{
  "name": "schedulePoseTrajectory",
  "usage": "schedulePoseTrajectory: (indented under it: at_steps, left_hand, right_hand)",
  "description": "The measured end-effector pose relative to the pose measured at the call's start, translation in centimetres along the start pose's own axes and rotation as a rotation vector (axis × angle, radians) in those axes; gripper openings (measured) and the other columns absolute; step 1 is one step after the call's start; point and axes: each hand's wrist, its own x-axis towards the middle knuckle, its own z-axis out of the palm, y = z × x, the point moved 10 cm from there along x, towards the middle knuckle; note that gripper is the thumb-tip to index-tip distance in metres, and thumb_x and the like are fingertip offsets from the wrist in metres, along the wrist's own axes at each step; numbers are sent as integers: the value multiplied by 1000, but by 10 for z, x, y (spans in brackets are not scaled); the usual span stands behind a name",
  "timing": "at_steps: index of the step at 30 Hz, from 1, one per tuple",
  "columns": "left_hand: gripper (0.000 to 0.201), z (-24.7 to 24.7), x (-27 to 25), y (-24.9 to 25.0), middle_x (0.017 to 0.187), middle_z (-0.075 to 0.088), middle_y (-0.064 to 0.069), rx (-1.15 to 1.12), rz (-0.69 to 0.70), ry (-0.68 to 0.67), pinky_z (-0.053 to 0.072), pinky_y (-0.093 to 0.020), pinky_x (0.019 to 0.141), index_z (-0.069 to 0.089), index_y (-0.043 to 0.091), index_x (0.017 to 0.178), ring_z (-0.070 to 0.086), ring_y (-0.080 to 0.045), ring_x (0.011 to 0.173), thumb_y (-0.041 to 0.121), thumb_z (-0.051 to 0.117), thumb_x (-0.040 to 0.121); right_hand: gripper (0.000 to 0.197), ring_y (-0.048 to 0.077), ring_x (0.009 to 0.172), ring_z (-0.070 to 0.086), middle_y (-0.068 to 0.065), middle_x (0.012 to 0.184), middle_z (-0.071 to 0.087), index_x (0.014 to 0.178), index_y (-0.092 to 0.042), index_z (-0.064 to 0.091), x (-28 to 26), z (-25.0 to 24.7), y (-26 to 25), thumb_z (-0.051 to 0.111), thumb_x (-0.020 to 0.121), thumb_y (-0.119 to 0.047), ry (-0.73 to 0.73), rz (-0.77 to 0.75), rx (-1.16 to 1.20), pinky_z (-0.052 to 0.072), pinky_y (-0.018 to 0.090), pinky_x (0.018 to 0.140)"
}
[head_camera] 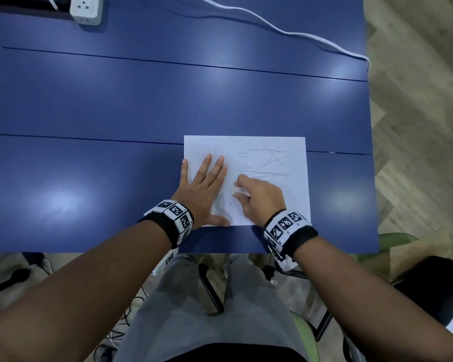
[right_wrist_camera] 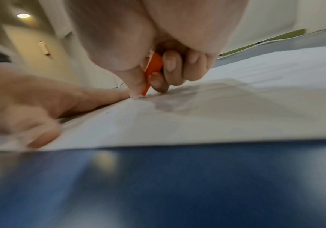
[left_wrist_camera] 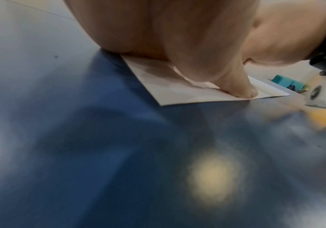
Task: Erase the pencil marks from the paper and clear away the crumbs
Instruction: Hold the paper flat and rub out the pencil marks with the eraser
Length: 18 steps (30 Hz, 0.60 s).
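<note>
A white sheet of paper lies near the front edge of the blue table. Grey pencil marks cross its right half. My left hand lies flat on the paper's left side, fingers spread and straight, thumb along the near edge. My right hand pinches an eraser in a white and orange sleeve and presses its tip to the paper at mid-sheet. In the right wrist view the eraser sits between thumb and fingers, tip down on the paper. A few dark crumbs dot the paper.
A white power strip sits at the table's far left, and a white cable runs across the far right to the table's edge. The table's right edge is close to the paper. Chair legs and wires are below the front edge.
</note>
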Motion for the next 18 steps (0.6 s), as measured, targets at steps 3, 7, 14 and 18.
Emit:
schedulePoseTrajectory:
  at_steps: [3,7,14,18]
  left_hand:
    - [134,0,-1,0,162,-35,-4,1,4,-3,-16,-73,111,-26,12,154,-33,-29,149,96,34,70]
    - [134,0,-2,1,162,-35,-4,-17,3,-16,-16,-72,112,-22,11,157,-34,-28,148,95,39,72]
    - [124,-27,4,3,167,-19,-9,-37,-83,41,-7,-70,117,-6,8,160,-20,-30,153,89,41,78]
    - [128,-31,23,-4,167,-20,-8,-119,-123,49,-7,-67,118,-6,9,159,-21,-30,153,94,31,71]
  right_hand:
    - [17,24,93,64,-4,102,70,108,-23,56,12,-9,8,57,94,-32,54,56,29,50,35,75]
    - [17,25,95,63,-4,105,69,110,-23,54,4,-2,10,56,94,-31,37,99,30,50,35,76]
    - [17,26,95,61,-3,107,68,109,-22,49,3,7,9,52,95,-31,-1,122,46,48,36,75]
    - [16,24,96,61,-4,110,67,109,-22,50,-4,8,6,52,96,-30,-17,113,65,49,34,76]
